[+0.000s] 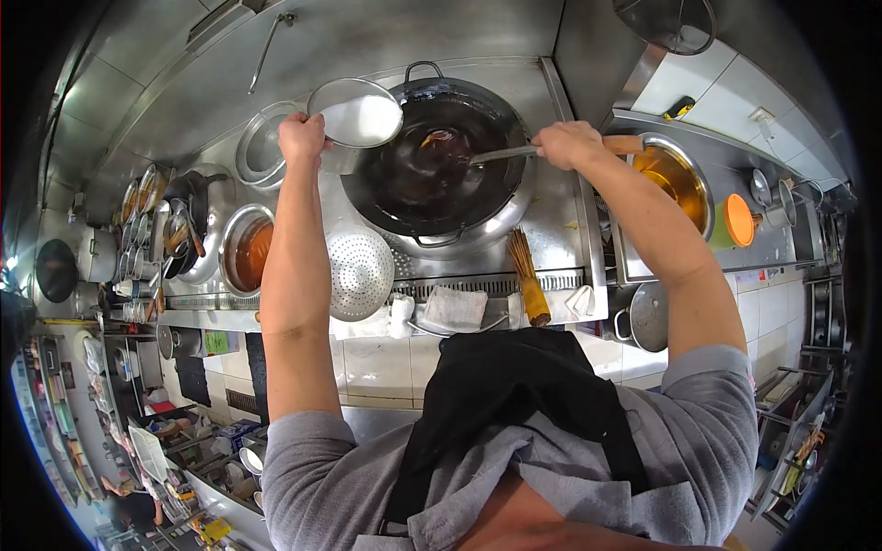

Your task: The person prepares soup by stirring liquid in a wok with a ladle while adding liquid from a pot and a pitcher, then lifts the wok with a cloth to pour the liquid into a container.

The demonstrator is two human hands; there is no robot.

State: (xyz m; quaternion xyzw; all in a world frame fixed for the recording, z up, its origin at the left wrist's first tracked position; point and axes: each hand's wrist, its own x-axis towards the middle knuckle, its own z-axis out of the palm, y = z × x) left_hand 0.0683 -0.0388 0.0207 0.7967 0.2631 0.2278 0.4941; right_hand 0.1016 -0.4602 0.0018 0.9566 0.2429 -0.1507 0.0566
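Observation:
A metal bowl (361, 121) with white contents is gripped at its rim by my left hand (303, 142), tilted at the upper left edge of the large black wok (432, 202). Fingers of my right hand (571, 147) wrap round the handle of a metal utensil (503, 154), whose wooden end sticks out to the right. The utensil's far end reaches into dark liquid (418, 161) in the wok. Whether any of the white contents is falling into the wok, I cannot tell.
Below the wok are a perforated strainer (360, 274), a bamboo brush (527, 275) and a folded cloth (455, 309). A pot of reddish liquid (246, 250) stands left, a pot of amber liquid (673, 184) right, beside an orange-rimmed container (738, 220).

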